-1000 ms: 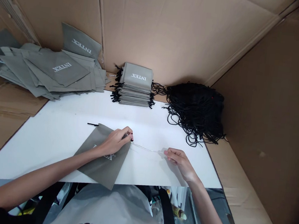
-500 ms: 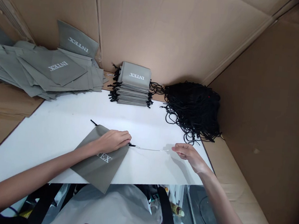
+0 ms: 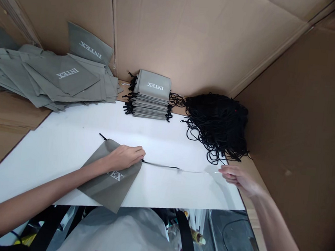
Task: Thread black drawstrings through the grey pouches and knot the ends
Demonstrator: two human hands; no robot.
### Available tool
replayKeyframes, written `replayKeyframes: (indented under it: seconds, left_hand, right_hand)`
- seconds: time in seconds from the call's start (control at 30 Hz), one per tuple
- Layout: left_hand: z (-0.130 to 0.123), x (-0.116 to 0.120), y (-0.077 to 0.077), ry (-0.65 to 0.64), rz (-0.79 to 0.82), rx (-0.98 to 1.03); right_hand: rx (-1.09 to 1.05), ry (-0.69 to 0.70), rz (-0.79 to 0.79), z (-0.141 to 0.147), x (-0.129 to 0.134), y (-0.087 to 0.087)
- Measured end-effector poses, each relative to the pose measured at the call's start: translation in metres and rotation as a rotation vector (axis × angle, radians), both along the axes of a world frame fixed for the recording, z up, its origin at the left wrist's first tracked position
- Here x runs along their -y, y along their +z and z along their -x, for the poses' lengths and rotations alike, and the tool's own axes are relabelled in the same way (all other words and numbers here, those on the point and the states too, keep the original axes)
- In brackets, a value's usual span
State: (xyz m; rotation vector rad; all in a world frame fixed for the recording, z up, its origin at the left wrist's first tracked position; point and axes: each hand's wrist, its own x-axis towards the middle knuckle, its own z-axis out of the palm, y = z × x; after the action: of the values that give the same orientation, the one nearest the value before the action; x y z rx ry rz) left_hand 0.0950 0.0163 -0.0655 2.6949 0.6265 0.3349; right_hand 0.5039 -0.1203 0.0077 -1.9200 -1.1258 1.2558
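Observation:
A grey pouch printed INTEX point(image 3: 109, 191) lies slantwise on the white table, its lower corner past the front edge. My left hand point(image 3: 126, 156) is closed on the pouch's upper right corner, pressing it to the tabletop. From that corner a black cord point(image 3: 160, 165) runs to the right, and a thin wire point(image 3: 194, 172) continues from the cord's end. Over at the table's right edge, my right hand point(image 3: 236, 177) pinches the wire's far end; wire and cord are stretched nearly straight. A short black cord end point(image 3: 103, 136) sticks out at the pouch's upper left corner.
Loose grey pouches point(image 3: 61, 78) are heaped at the back left. A neat stack of corded pouches point(image 3: 150, 99) stands at the back middle, beside a tangled pile of black cords point(image 3: 218, 125). Cardboard walls point(image 3: 194, 36) enclose the table point(image 3: 64, 142) at the back and sides.
My right hand has moved to the right with the wire, drawing a longer length of black cord out of the pouch corner. My left hand stays on the pouch.

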Motion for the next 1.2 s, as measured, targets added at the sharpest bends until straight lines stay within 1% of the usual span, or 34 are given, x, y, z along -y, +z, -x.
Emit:
replayKeyframes:
  seconds: [0.07,0.13,0.2,0.27,0.33,0.4,0.47,0.53,0.57,0.63,0.7,0.73,0.8,0.83,0.9,0.97,1.03,1.2]
  left_hand:
    - [0.001,-0.001,0.001,0.005,0.0,0.006]
    - [-0.001,-0.001,0.002,0.001,0.002,0.018]
    - [-0.005,-0.001,0.006,0.0,0.012,0.035]
    - [-0.006,-0.003,0.015,0.019,0.024,0.056]
    - [0.001,-0.008,0.027,0.087,0.03,0.094]
    - [0.018,-0.015,0.043,0.213,0.016,0.153]
    - [0.043,-0.024,0.057,0.334,-0.03,0.183]
    - [0.074,-0.034,0.064,0.437,-0.069,0.165]
    - [0.089,-0.038,0.065,0.477,-0.055,0.135]
    - [0.115,-0.043,0.06,0.529,0.009,0.087]
    - [0.132,-0.045,0.05,0.52,0.103,0.062]
    - [0.136,-0.044,0.044,0.502,0.154,0.053]
    - [0.138,-0.042,0.033,0.469,0.219,0.036]
    - [0.136,-0.041,0.03,0.457,0.229,0.024]
    - [0.13,-0.039,0.025,0.45,0.22,0.006]
    - [0.125,-0.037,0.023,0.446,0.198,0.003]
    - [0.122,-0.036,0.022,0.438,0.182,0.006]
    - [0.118,-0.032,0.019,0.428,0.159,0.004]
  right_hand:
    - [0.014,-0.014,-0.001,-0.012,0.006,0.007]
    - [0.071,-0.047,-0.077,-0.011,0.007,0.007]
    - [0.195,-0.083,-0.203,0.003,0.004,-0.002]
    - [0.263,-0.078,-0.246,0.024,-0.002,-0.017]
    - [0.352,-0.088,-0.284,0.044,-0.008,-0.034]
    - [0.463,-0.111,-0.309,0.059,-0.012,-0.047]
    - [0.582,-0.143,-0.331,0.065,-0.014,-0.056]
    - [0.681,-0.158,-0.356,0.069,-0.015,-0.063]
    - [0.72,-0.16,-0.37,0.071,-0.016,-0.065]
    - [0.781,-0.169,-0.402,0.081,-0.019,-0.067]
    - [0.836,-0.132,-0.478,0.102,-0.02,-0.067]
    - [0.865,-0.062,-0.546,0.115,-0.021,-0.067]
    - [0.82,0.213,-0.667,0.146,-0.022,-0.066]
    - [0.781,0.335,-0.687,0.161,-0.023,-0.066]
    - [0.744,0.439,-0.696,0.186,-0.025,-0.068]
    - [0.719,0.463,-0.706,0.202,-0.028,-0.07]
    - [0.696,0.457,-0.712,0.209,-0.032,-0.073]
    - [0.626,0.425,-0.705,0.211,-0.037,-0.075]
